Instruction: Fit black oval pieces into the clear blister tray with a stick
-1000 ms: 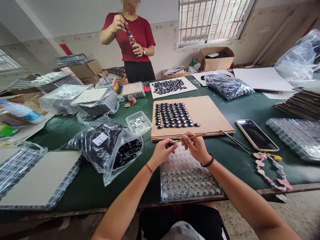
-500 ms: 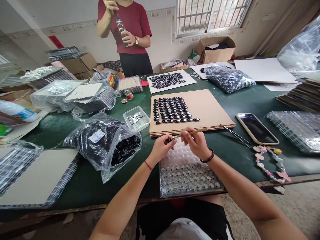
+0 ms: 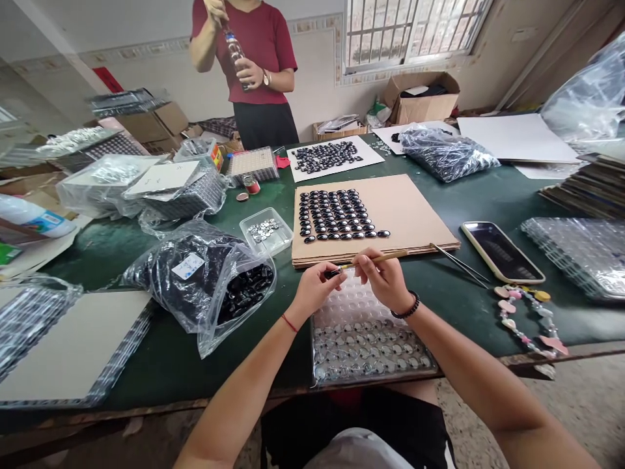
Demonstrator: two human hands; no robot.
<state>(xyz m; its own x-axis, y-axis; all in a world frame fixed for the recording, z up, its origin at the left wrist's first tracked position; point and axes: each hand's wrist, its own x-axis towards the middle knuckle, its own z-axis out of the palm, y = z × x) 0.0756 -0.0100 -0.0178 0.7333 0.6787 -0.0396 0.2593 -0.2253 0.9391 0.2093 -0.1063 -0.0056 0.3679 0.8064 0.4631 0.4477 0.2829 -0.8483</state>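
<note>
A small hand-assembly workshop is shown. A long green-topped counter [image 3: 488, 195] is crowded with clear plastic bags of black beads [image 3: 209, 280], stacked blister trays [image 3: 576, 251], and a cardboard sheet [image 3: 410, 215] on which black oval stones [image 3: 336, 215] are laid out in rows. Cardboard boxes [image 3: 422, 94] are piled along the plain tiled wall under a barred window [image 3: 415, 29], and a second person in a red top [image 3: 266, 45] is seen standing at the far end

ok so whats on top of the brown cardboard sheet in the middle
Rows of shiny black oval beads fill the left part of the cardboard sheet; the right part is bare. A thin metal tool crosses its near right corner.
</note>
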